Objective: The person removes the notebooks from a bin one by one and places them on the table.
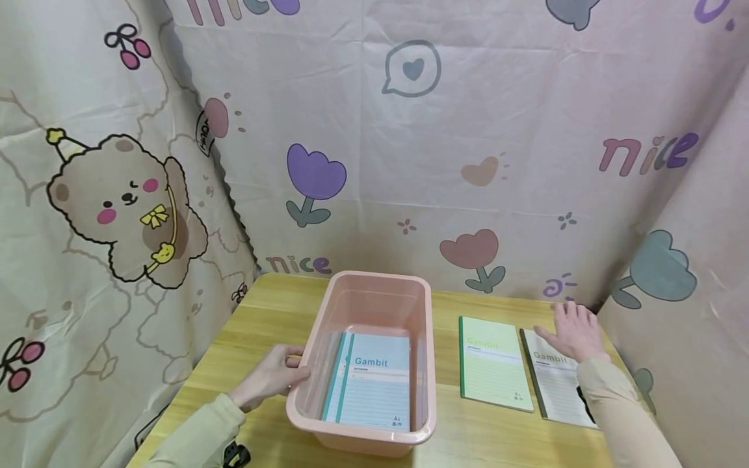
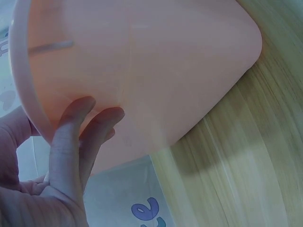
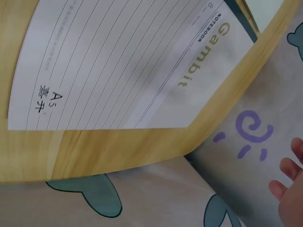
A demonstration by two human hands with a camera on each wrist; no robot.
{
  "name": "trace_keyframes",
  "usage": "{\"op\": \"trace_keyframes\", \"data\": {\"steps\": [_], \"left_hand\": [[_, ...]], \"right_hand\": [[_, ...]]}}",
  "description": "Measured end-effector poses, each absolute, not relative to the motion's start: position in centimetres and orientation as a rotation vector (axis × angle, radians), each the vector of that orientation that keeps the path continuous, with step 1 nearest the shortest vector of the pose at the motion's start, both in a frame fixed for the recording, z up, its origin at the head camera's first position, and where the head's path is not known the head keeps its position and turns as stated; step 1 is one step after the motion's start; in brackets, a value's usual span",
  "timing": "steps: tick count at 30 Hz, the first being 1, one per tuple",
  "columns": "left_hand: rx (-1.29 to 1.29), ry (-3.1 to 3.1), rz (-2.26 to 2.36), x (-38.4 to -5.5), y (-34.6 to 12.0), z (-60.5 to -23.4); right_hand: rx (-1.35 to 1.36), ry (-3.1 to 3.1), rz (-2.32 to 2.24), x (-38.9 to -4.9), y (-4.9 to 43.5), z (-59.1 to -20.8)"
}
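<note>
My left hand (image 1: 272, 376) grips the left rim of a pink plastic bin (image 1: 432, 364), thumb on one side of the wall and fingers on the other, as the left wrist view shows. Inside the bin lie light blue Gambit notebooks (image 1: 377, 390), at least two, overlapping. Over the far right of the table, my right hand (image 1: 576, 333) hovers with fingers spread above a white notebook (image 1: 562, 390) with a dark spine, covering part of it in the head view. In the right wrist view that notebook (image 3: 123, 66) lies apart from the fingers (image 3: 289, 168).
A pale green notebook (image 1: 494, 364) lies between the bin and the white notebook. All stand on a wooden table (image 1: 281, 305), whose back and right edges meet patterned cloth (image 1: 374, 214).
</note>
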State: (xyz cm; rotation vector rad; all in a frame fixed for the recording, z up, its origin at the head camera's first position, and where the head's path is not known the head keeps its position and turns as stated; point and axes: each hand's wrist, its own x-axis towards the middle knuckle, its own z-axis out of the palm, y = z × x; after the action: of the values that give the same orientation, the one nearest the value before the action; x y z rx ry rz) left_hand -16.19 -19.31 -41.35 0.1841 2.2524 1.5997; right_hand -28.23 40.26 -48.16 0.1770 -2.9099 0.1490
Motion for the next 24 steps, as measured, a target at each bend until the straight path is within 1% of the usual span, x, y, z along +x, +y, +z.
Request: {"op": "trace_keyframes", "data": {"steps": [10, 19, 24], "left_hand": [[0.187, 2.259, 1.591, -16.1, -19.2, -41.3], [0.181, 2.278, 1.574, -16.2, -19.3, -41.3], [0.173, 2.278, 1.568, -16.2, -19.3, -41.3]], "right_hand": [[0.120, -2.945, 0.186, -28.5, 38.4, -47.4], [0.140, -3.015, 0.305, -28.6, 35.0, -44.9], [0.167, -3.051, 0.373, -28.4, 32.1, -42.9]]}}
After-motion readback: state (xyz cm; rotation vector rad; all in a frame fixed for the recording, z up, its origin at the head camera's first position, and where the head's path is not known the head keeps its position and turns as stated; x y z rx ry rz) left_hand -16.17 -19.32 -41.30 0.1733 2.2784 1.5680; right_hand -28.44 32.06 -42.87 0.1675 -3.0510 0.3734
